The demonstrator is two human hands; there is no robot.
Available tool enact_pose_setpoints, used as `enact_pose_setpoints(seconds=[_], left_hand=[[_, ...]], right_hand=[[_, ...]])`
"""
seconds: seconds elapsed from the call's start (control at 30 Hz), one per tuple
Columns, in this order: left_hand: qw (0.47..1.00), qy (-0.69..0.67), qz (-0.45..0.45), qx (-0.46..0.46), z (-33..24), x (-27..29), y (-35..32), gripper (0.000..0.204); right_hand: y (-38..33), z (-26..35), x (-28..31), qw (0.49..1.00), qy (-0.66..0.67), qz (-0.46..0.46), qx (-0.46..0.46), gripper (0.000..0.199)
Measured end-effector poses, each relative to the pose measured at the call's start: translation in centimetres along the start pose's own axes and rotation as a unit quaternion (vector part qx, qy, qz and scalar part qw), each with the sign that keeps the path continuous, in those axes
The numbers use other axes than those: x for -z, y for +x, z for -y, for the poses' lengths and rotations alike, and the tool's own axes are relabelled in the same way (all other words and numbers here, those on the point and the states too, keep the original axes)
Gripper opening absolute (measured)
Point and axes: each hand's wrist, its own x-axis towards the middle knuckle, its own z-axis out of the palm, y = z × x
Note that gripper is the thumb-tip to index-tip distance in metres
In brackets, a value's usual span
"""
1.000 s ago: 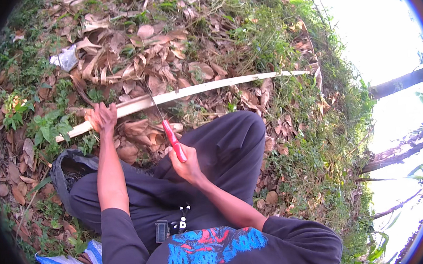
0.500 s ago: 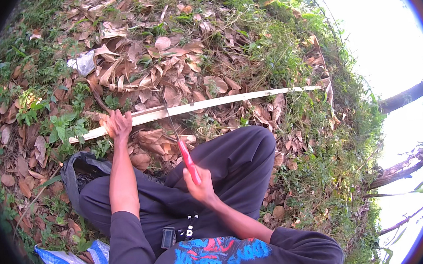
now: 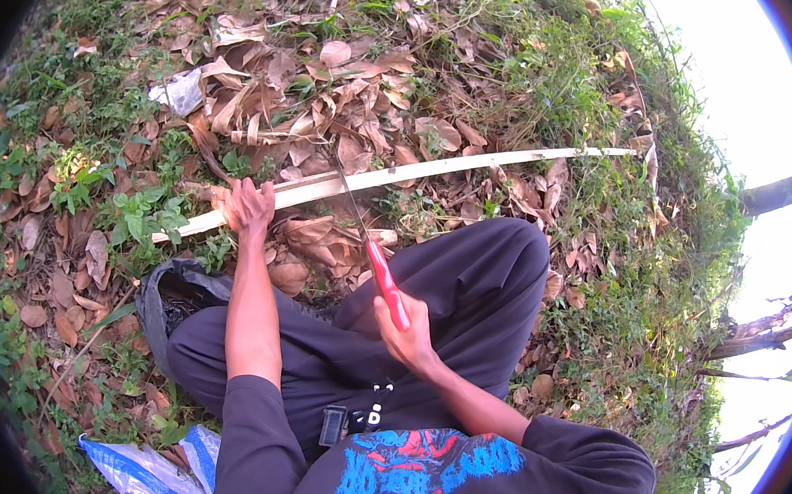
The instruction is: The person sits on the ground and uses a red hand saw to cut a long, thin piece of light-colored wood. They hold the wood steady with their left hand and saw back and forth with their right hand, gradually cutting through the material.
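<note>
A long, pale strip of split wood (image 3: 464, 163) lies across the dry leaves in front of my crossed legs, thicker at its left end and tapering to the right. My left hand (image 3: 248, 207) grips it near the left end, fingers wrapped over it. In my right hand (image 3: 409, 334) is a red-handled saw (image 3: 385, 280), held above my lap. Its narrow blade, seen nearly edge-on, crosses the strip a little right of my left hand. The teeth and any cut in the wood are too small to make out.
A black plastic bag (image 3: 154, 305) stands open beside my left knee. Behind it at lower left lies a white and blue sack (image 3: 146, 480). Brown leaves, low plants and a scrap of white plastic (image 3: 180, 93) lie beyond the strip. Branches (image 3: 765, 336) show at far right.
The whole view has shifted, so everything sits further right and slightly higher. The saw has come back a little toward me across the strip. My left hand keeps its place on the wood.
</note>
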Motion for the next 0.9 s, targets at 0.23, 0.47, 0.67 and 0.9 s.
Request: enact_pose_setpoints(seconds=[0.23, 0.47, 0.67, 0.9], left_hand=[[0.996, -0.076, 0.033, 0.014, -1.2, 0.9, 0.4, 0.025], [0.980, 0.022, -0.144, -0.134, -0.1, -2.0, -1.4, 0.031], [0.985, 0.000, -0.102, -0.141, 2.4, -4.5, -3.2, 0.042], [0.988, 0.012, -0.083, -0.126, 2.8, -4.0, -3.6, 0.034]], right_hand=[[6.0, -0.5, -3.2, 0.998, -0.012, -0.042, 0.038, 0.027], [-2.1, 1.2, 0.6, 1.000, -0.016, -0.007, 0.004, 0.022], [6.3, -0.5, -2.7, 0.998, -0.013, -0.046, 0.035, 0.025], [0.1, -0.1, -1.8, 0.996, 0.057, -0.004, -0.062, 0.028]])
